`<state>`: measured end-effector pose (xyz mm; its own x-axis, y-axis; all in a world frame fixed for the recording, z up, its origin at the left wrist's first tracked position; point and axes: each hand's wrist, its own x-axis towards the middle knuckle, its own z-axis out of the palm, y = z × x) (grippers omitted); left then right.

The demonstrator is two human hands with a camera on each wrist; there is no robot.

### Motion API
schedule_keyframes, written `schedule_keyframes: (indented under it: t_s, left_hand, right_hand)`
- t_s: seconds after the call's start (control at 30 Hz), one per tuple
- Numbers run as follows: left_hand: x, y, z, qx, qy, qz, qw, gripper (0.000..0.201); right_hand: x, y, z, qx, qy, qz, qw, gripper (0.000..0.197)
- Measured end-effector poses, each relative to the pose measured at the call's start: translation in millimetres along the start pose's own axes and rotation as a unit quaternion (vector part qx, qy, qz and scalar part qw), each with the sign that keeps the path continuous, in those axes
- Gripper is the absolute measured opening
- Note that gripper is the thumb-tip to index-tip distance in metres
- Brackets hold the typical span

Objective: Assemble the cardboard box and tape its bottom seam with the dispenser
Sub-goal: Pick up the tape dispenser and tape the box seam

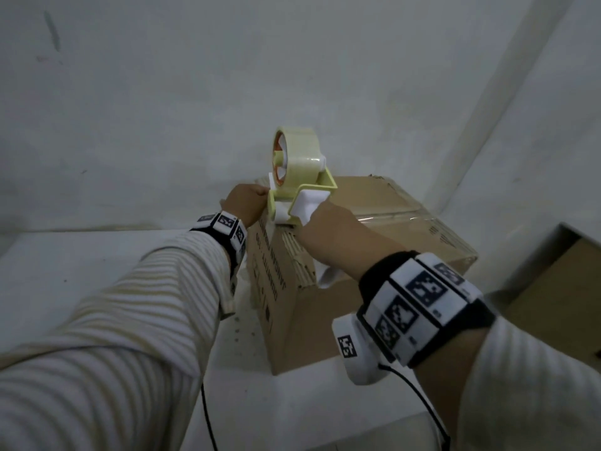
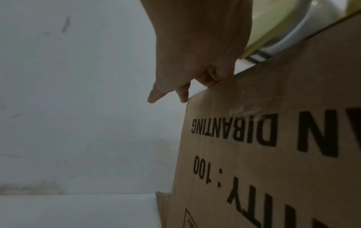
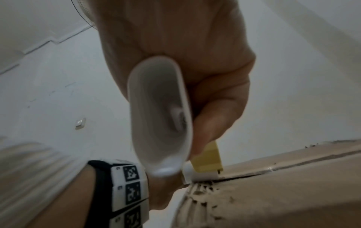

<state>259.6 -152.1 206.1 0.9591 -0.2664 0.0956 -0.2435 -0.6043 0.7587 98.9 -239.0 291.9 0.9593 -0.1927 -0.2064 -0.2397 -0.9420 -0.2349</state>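
A brown cardboard box stands on a white surface with its flaps closed on top; clear tape runs along part of the top seam. A yellow tape dispenser with a white handle sits at the box's near-left top edge. My right hand grips that handle, its roller end on the seam. My left hand rests on the box's top left edge, fingers curled over it, beside the dispenser. The left side panel carries black upside-down print.
A white wall rises right behind the box, with a corner at the right. Another open cardboard box sits at the right edge. A black cable hangs below my arms. The white surface stretches to the left.
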Motion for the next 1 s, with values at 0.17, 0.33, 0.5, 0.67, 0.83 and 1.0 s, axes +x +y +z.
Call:
schedule_keyframes:
  t_s: [0.17, 0.33, 0.5, 0.67, 0.83, 1.0]
  left_hand:
    - [-10.7, 13.7, -1.3, 0.129, 0.005, -0.036, 0.991, 0.048]
    - [-31.1, 22.5, 8.9, 0.110, -0.070, 0.001, 0.991, 0.034]
    - [-77.0, 10.0, 9.5, -0.032, -0.035, -0.007, 0.999, 0.034]
    - [-88.1, 3.8, 16.8, 0.079, -0.044, 0.003, 0.996, 0.060]
    - [-96.3, 10.9, 18.1, 0.196, -0.039, -0.028, 0.979, 0.045]
    - [-106.5, 26.6, 12.1, 0.217, -0.044, -0.053, 0.974, 0.046]
  right_hand:
    - [-49.9, 14.4, 4.2, -0.095, -0.041, -0.034, 0.994, 0.047]
    - [-68.6, 20.4, 12.8, -0.076, -0.028, -0.020, 0.997, 0.053]
    - [-78.2, 21.3, 18.1, 0.007, 0.013, -0.011, 1.000, 0.038]
    - [-94.7, 25.5, 27.9, 0.029, 0.022, -0.015, 0.999, 0.017]
    - [-127.9, 36.8, 34.1, 0.026, 0.029, -0.030, 0.999, 0.015]
    - [-158.2, 42.8, 37.7, -0.015, 0.018, -0.006, 1.000, 0.031]
